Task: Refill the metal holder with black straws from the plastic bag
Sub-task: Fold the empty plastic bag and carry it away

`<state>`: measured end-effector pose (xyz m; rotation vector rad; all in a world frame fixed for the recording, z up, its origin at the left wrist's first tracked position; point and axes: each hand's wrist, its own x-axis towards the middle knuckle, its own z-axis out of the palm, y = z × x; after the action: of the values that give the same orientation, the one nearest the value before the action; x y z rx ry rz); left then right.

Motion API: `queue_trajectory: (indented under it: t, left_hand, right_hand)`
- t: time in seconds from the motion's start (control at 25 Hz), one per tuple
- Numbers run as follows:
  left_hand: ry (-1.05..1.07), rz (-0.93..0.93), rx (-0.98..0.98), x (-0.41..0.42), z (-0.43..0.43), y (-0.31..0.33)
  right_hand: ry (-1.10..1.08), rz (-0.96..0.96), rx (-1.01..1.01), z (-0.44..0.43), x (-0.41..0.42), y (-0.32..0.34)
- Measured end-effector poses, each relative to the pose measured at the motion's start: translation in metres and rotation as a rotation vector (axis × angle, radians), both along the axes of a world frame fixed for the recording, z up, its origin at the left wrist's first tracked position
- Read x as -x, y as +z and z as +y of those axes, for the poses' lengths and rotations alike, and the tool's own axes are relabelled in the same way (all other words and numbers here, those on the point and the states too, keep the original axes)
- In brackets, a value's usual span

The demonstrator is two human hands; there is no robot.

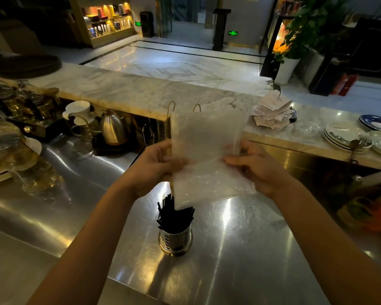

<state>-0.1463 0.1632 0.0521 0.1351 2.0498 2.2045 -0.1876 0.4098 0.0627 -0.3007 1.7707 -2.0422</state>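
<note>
Steel counter: brushed and shiny, it carries streaked reflections all round the holder, and I work over its near middle.
Holder: a round metal cup with slots cut in its wall, standing upright on the counter just below my hands.
Straws: thin, black and stiff, they fill the holder and fan out above its rim; from how full it looks, I judge the refill about done.
Bag: cloudy, crinkled plastic, flat and limp, with no straws that I can see inside. I hold it raised above the holder, its lower corner hanging in front of the straw tips; whether it touches them I cannot tell.
Left hand: the fingers are curled closed on the bag's left edge, thumb in front and the rest behind the plastic.
Right hand: the fingers are closed on the right edge in a pinch, thumb lying across the front of the bag.
Why held so: with a hand on each side the sheet stays spread and taut, which I take as smoothing or folding an emptied bag.
Marble ledge: white, veined and polished, running across behind the counter.
Kettle: rounded steel, standing well apart to the left.
</note>
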Motion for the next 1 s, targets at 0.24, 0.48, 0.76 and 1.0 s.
queue_trajectory:
  t: [0.24,0.48,0.76,1.0]
  left_hand:
    - [-0.075,0.096,0.049,-0.003,-0.023,0.013]
    - [-0.022,-0.081,-0.068,-0.005,-0.034,0.022]
    - [-0.065,-0.029,0.003,-0.007,-0.046,0.022]
    - [0.059,0.117,0.054,-0.005,-0.073,0.021]
  right_hand:
    - [0.066,0.088,-0.037,-0.010,0.008,0.009]
    - [0.048,0.422,-0.166,-0.028,0.015,0.029]
    - [0.059,0.522,-0.225,-0.050,0.022,0.036]
    - [0.034,-0.006,0.116,-0.091,0.003,0.042]
